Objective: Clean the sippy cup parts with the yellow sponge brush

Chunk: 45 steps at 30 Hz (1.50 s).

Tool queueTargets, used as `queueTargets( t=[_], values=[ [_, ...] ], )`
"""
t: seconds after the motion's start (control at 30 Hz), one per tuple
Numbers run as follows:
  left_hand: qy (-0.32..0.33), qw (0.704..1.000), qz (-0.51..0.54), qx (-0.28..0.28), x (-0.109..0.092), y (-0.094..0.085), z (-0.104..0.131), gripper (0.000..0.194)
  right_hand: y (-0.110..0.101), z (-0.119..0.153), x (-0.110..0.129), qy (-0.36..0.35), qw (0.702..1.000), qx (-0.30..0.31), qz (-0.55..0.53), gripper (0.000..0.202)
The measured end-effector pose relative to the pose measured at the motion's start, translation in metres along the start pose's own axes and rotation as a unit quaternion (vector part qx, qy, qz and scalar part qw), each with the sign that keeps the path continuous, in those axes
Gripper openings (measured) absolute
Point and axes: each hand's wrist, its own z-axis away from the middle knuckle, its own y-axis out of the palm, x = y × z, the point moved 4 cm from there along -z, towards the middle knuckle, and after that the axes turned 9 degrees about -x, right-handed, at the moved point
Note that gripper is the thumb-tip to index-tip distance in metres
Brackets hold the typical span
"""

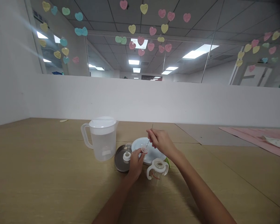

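Observation:
My left hand [136, 163] pinches a small clear round bottle part [144, 150] over the near left rim of a pale blue basin [136, 143]. My right hand [162, 141] grips a thin metal rod [148, 143], its lower end reaching into that part; whether the tip carries bristles is too small to tell. Just in front of the basin stands a clear baby bottle [157, 171] with white side handles and no lid. A round dark metal tray [119, 161] to the left bears a white collar ring [127, 156] and a clear dome cap [128, 147].
A translucent lidded pitcher [104, 141] with liquid stands left of the tray. Something green [168, 162] shows behind the bottle. A pink cloth [254, 135] with a white item [276, 142] lies far right. A white wall [135, 99] bounds the table's back.

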Motion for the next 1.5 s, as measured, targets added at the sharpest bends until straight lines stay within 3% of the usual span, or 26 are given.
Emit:
queueTargets(
  t=[0.1,0.23,0.37,0.5,0.63,0.77,0.87,1.13,1.37,1.5],
  values=[
    [0.006,1.0,0.002,0.0,-0.002,-0.001,0.0,0.025,-0.004,0.0,-0.002,0.012,1.0,-0.021,0.014,0.049],
    [0.008,1.0,-0.014,0.004,-0.003,-0.001,-0.001,0.024,-0.004,0.0,-0.006,0.044,0.998,0.029,-0.018,0.046],
    [0.004,1.0,-0.008,0.002,0.0,0.0,-0.001,0.027,-0.011,-0.001,-0.003,0.047,0.998,0.007,0.032,0.044],
    [0.017,1.0,-0.005,0.003,0.0,0.001,-0.001,0.031,-0.009,0.001,0.002,0.069,0.995,0.067,-0.018,0.043],
    [0.011,1.0,0.001,-0.007,-0.001,0.0,0.0,0.031,-0.012,-0.001,0.0,0.081,0.996,0.016,0.037,0.038],
    [0.029,0.999,-0.011,0.009,-0.002,0.003,0.0,0.03,-0.002,0.002,-0.001,0.109,0.988,0.107,-0.027,0.04],
    [0.023,1.0,-0.009,0.007,-0.001,0.003,0.0,0.03,-0.001,0.005,0.004,0.091,0.987,0.12,-0.054,0.04],
    [-0.015,1.0,0.016,0.001,-0.003,0.0,-0.003,0.029,0.002,0.012,0.019,-0.019,0.988,0.136,0.071,0.043],
    [-0.025,0.999,0.032,0.013,0.006,0.002,-0.005,0.026,0.029,0.02,0.012,-0.005,0.966,0.231,0.113,0.042],
    [-0.031,0.999,0.031,0.019,0.008,0.004,-0.003,0.027,0.019,0.02,0.021,-0.017,0.976,0.206,0.073,0.038]
  ],
)
